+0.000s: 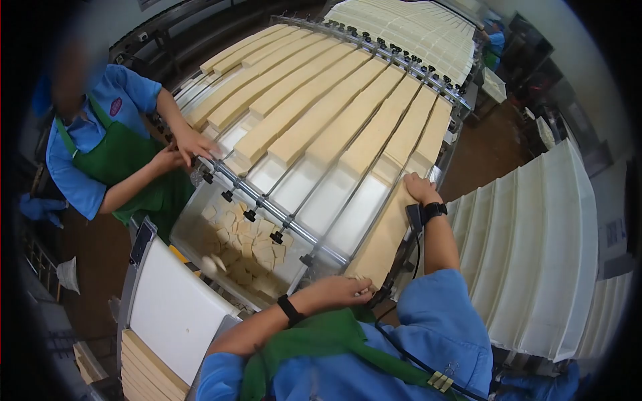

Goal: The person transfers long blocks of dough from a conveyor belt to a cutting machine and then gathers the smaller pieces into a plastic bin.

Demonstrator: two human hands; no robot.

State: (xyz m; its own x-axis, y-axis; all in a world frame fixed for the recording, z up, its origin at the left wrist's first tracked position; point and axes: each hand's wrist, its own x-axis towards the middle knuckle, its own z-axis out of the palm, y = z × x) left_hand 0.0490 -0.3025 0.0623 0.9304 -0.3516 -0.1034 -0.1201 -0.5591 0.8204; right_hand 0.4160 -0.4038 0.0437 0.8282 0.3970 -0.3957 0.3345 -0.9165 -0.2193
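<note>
Your left hand [342, 291] sits low and close to your body, forearm crossing in front of your green apron [321, 347], fingers curled down and closed on the near end of the strip [386, 235]. Your right hand [420, 188] is stretched further out, a black watch [433, 211] on the wrist, palm down, fingers laid together and flat against the strip's far right edge, not wrapped around it. The strip is a long, pale tan slab, flat-faced and square-edged with a matte surface. It lies in the rightmost lane of the table [334, 200], running between your two hands. Further slabs [321, 113] of the same material fill the other lanes, lying parallel and stopping short of the near end. The lanes are smooth white channels. A metal rail [267, 204] carrying black knobs crosses them near you, and a second rail [394, 60] crosses at the far end. Below the near rail, a bin [194, 224] holds loose, roughly square offcuts [251, 248] of the same tan stock. To the left, a co-worker's hand [192, 143] rests on the table edge. White ribbed trays [535, 247] are stacked at your right, just beside your right forearm.
</note>
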